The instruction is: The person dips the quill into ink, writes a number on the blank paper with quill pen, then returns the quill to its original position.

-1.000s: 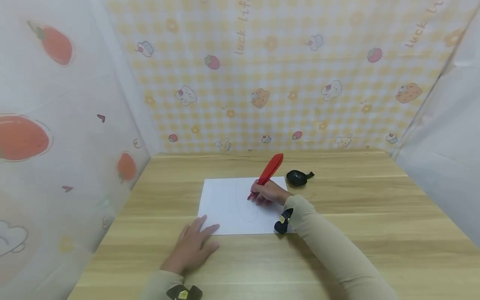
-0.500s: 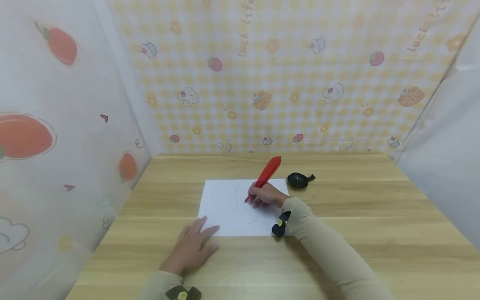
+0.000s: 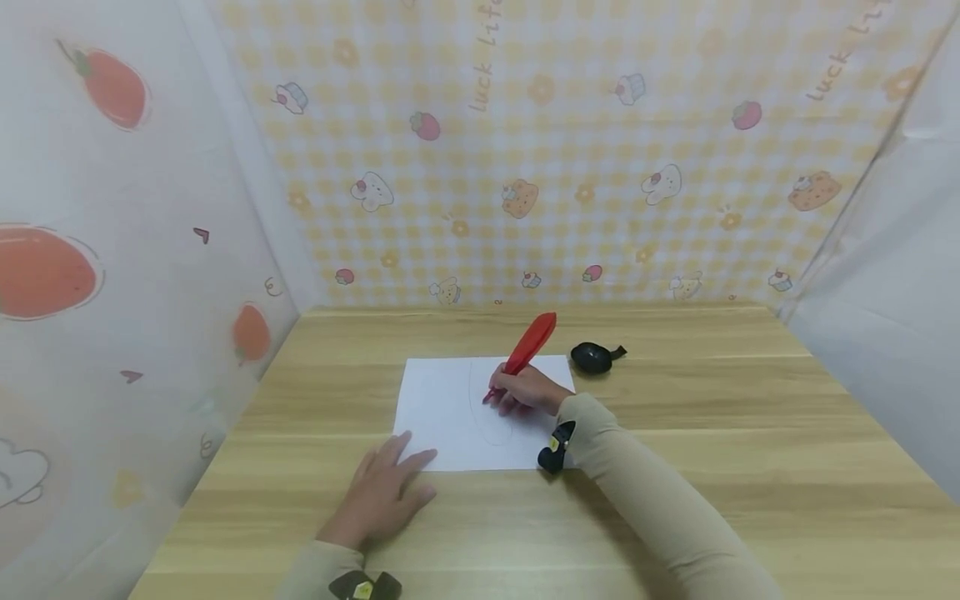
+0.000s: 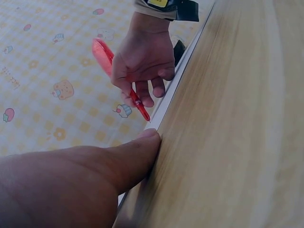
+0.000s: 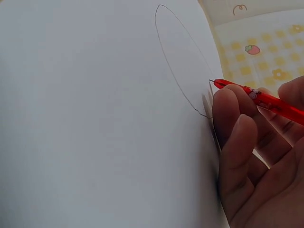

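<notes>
A red pen [image 3: 531, 343] with a feather-shaped top slants up out of my right hand [image 3: 528, 390], which pinches it low near the tip. In the right wrist view the tip of the red pen [image 5: 266, 99] meets the white paper [image 5: 95, 118] beside a thin, long curved line [image 5: 168, 66]. My left hand [image 3: 382, 496] lies spread at the lower left corner of the paper [image 3: 438, 408], fingertips on its edge. Up close in the left wrist view, the left thumb [image 4: 137, 152] rests at the paper's edge.
Right of the paper, a small black rounded object [image 3: 592, 358] with a short tail lies on the wooden table [image 3: 712, 400]. A yellow checked cloth [image 3: 570, 150] hangs behind the table, with pale cloth on both sides.
My right hand has moved the pen a little left across the paper, toward the drawn line. The left hand stays in place.
</notes>
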Motion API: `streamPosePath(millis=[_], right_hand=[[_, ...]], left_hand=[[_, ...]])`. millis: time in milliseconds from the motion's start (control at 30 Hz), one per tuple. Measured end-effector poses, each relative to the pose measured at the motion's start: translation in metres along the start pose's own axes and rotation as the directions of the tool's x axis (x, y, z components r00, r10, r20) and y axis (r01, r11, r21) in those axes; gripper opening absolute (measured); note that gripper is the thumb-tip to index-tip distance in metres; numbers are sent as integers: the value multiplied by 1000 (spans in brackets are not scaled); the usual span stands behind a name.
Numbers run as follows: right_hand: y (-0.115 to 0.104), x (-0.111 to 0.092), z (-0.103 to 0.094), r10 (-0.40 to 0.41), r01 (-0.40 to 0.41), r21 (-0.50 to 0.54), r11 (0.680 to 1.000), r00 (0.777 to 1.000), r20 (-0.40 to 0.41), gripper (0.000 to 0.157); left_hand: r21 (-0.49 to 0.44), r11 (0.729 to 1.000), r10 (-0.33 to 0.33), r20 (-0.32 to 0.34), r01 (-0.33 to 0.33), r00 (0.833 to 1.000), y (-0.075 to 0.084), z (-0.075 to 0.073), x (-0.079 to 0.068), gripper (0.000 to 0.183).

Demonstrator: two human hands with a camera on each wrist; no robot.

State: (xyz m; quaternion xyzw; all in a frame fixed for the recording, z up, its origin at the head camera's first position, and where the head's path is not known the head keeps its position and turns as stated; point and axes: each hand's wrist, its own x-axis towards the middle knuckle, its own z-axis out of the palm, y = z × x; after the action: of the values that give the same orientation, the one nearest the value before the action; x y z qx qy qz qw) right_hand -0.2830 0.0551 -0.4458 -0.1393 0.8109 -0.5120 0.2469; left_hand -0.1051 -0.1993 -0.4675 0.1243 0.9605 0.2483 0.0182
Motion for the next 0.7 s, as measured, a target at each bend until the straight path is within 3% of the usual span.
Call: streamPosePath(millis=[700], right_hand=[[-1,3,11,-43,42,38,998,999,27,18]], left_hand=[[4,1000,7,-11,-7,1000,-1,-1,-1,51]])
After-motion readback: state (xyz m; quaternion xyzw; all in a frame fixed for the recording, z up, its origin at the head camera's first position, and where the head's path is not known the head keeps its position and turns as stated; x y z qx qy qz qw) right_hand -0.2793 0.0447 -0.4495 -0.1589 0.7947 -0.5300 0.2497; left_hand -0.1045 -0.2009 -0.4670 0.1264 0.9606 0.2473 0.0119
